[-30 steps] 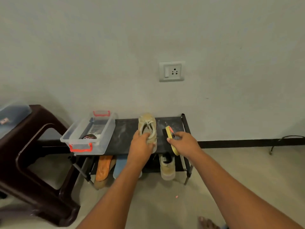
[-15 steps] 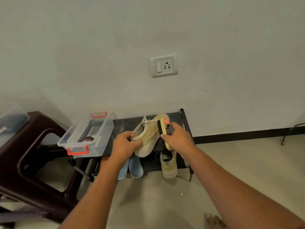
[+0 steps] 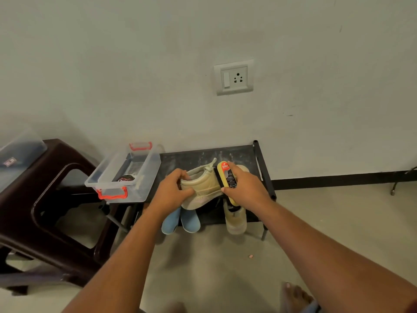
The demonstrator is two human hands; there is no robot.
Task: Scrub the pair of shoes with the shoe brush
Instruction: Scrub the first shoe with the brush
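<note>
A beige lace-up shoe [image 3: 203, 188] lies tipped on its side over the black shoe rack [image 3: 191, 158], heel toward me. My left hand [image 3: 171, 192] grips its heel end. My right hand [image 3: 244, 188] holds a yellow shoe brush [image 3: 228, 177] with a black and red label, pressed against the shoe's side. The second beige shoe [image 3: 235, 219] stands on the rack's lower shelf below the brush, toe pointing out toward me.
A clear plastic box with red handles [image 3: 126, 175] holds a polish tin on the rack's left end. Blue insoles [image 3: 180, 220] stick out of the lower shelf. A dark brown plastic stool [image 3: 33, 199] stands at left. A wall socket [image 3: 233, 76] is above. A bare foot [image 3: 295, 297] rests on the floor.
My left hand has lifted the shoe and turned it from upright onto its side. My right hand brought the brush from beside the shoe onto its side.
</note>
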